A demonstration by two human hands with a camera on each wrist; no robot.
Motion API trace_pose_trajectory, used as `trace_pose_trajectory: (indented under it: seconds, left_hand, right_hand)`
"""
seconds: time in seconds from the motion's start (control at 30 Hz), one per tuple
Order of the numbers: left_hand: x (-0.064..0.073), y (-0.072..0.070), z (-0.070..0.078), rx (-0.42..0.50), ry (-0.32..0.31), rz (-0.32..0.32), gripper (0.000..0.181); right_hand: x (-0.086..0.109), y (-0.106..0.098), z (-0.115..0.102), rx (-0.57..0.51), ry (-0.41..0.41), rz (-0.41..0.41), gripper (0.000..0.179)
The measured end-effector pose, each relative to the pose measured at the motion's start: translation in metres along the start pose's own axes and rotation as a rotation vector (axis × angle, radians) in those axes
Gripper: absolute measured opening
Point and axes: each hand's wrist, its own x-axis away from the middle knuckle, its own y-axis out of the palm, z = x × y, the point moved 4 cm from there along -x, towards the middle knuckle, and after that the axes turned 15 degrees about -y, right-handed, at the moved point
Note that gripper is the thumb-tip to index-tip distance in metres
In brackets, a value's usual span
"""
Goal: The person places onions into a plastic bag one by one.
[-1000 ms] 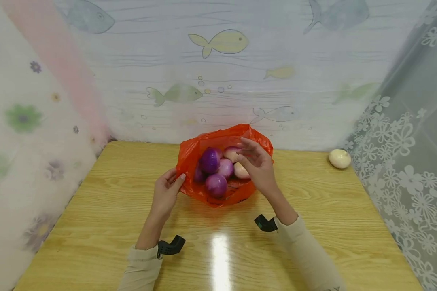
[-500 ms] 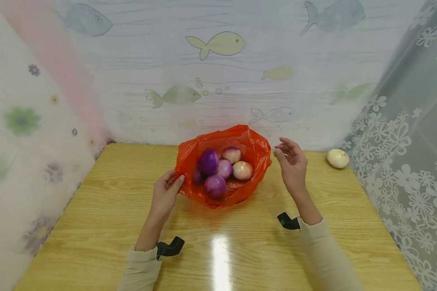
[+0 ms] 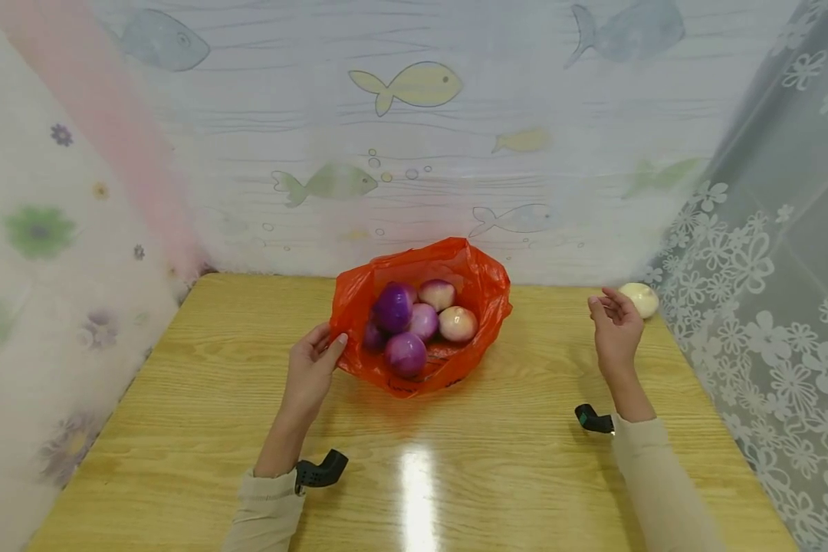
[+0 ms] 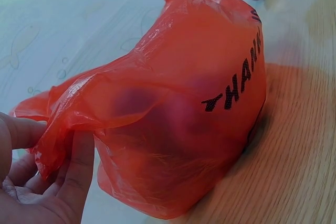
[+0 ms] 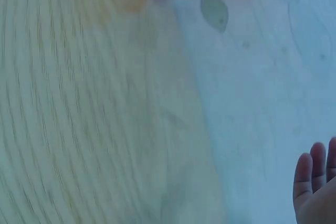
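In the head view a red plastic bag (image 3: pixel 490 280) stands with its mouth spread, and several onions (image 3: pixel 405 354) lie inside, most purple and some paler. My left hand (image 3: pixel 312 366) pinches the bag's left rim between thumb and fingers. The left wrist view shows that hand (image 4: pixel 58 182) gripping a fold of the plastic, with black lettering on the bag (image 4: pixel 173 129). Over at the right, my right hand (image 3: pixel 618 337) has relaxed fingers and holds nothing. Just beyond its fingertips sits a single whitish onion (image 3: pixel 642 300), partly overlapped by the hand.
The wooden table (image 3: pixel 469 475) ends at a wall sheet (image 3: pixel 414 138) printed with fish behind the bag. A sheer flowered curtain (image 3: pixel 786 345) borders the table on the right, close to the whitish onion. Another patterned sheet (image 3: pixel 41 307) runs along the left.
My right hand has moved from over the onions in the bag out to the right, up to the lone whitish onion. The left hand keeps its hold on the bag's rim.
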Motion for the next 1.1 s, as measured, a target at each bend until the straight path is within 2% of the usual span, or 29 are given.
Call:
trace_pose_trajectory:
  seconds: [0.23,0.47,0.6,0.8,0.97,1.1]
  left_hand:
    - [-0.001,-0.004,0.001,-0.007,0.016,0.000,0.040]
    - [-0.002,-0.003,0.003,0.015,0.015,-0.018,0.040]
    - [-0.002,-0.002,0.003,0.019,0.015,-0.023,0.041]
    - [-0.001,-0.001,0.003,0.021,0.009,-0.024,0.040]
    - [-0.001,0.000,0.002,0.019,0.006,-0.021,0.041]
    - [-0.001,-0.001,0.001,0.016,-0.005,-0.019,0.041]
  right_hand:
    - [-0.013,-0.034,0.027,0.134,0.156,0.017,0.021]
    - [-0.019,-0.061,0.050,0.387,0.274,-0.041,0.059]
    - [-0.020,-0.071,0.055,0.424,0.347,-0.035,0.068]
    - [-0.026,-0.081,0.065,0.444,0.390,-0.035,0.080]
    - [-0.032,-0.088,0.072,0.569,0.415,-0.075,0.080]
    - [-0.039,-0.093,0.075,0.630,0.399,-0.094,0.080]
